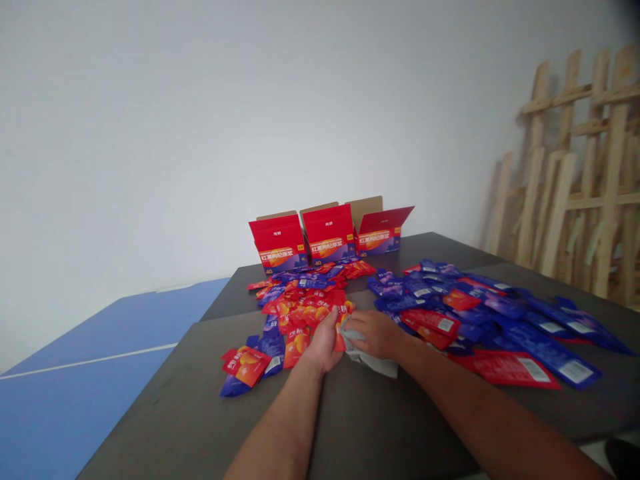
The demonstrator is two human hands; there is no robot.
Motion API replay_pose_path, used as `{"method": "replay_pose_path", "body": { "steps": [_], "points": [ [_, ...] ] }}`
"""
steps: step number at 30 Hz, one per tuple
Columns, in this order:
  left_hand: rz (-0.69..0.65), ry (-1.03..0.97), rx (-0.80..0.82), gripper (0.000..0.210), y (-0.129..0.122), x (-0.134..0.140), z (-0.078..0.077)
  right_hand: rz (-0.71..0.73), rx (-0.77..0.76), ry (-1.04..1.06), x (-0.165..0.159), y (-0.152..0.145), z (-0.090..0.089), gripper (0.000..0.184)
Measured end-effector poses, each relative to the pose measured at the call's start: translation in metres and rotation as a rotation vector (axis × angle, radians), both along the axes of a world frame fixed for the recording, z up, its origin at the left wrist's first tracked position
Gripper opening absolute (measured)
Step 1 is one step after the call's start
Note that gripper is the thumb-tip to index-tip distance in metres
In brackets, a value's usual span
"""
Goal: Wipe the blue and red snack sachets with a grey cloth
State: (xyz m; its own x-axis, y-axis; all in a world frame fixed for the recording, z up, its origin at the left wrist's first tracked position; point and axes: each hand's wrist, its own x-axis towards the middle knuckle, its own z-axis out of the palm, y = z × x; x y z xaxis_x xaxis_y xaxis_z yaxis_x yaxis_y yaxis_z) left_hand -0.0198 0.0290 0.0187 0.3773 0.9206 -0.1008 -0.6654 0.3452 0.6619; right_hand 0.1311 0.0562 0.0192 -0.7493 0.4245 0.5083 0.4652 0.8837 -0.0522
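My left hand point(325, 341) is closed on a red sachet point(345, 309) with orange fruit printed on it, the thumb on top. Right beside it, my right hand point(376, 333) grips a crumpled grey cloth point(375, 363) that touches or nearly touches the sachet. Part of the sachet is hidden by the fingers and cloth. Just beyond my hands lies a heap of red sachets point(305, 315) mixed with blue ones. To the right spreads a larger pile of blue sachets point(500, 320) with some red among them.
Three open red and purple cartons point(280, 248) stand in a row at the back of the dark table point(200, 413). Several sachets point(247, 365) lie near the left side. A blue table point(125, 347) adjoins on the left. Wooden frames point(575, 187) lean against the wall at right.
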Motion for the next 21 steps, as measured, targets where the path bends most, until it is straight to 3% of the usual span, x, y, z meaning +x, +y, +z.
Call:
{"method": "replay_pose_path", "body": {
  "steps": [11, 16, 19, 21],
  "points": [
    [-0.030, 0.169, 0.114, 0.036, -0.006, 0.004, -0.007, -0.295, -0.141, 0.274, 0.004, 0.010, 0.003, 0.016],
    [-0.050, 0.255, 0.065, 0.035, -0.006, 0.000, -0.009, -0.453, -0.212, 0.414, 0.016, 0.022, 0.007, 0.015],
    [-0.013, 0.202, 0.001, 0.036, -0.004, -0.004, -0.005, -0.556, -0.176, 0.445, 0.022, 0.026, 0.007, 0.015],
    [0.021, 0.113, -0.039, 0.037, -0.002, -0.007, -0.001, -0.553, -0.100, 0.446, 0.022, 0.024, 0.006, 0.017]
  ]
}}
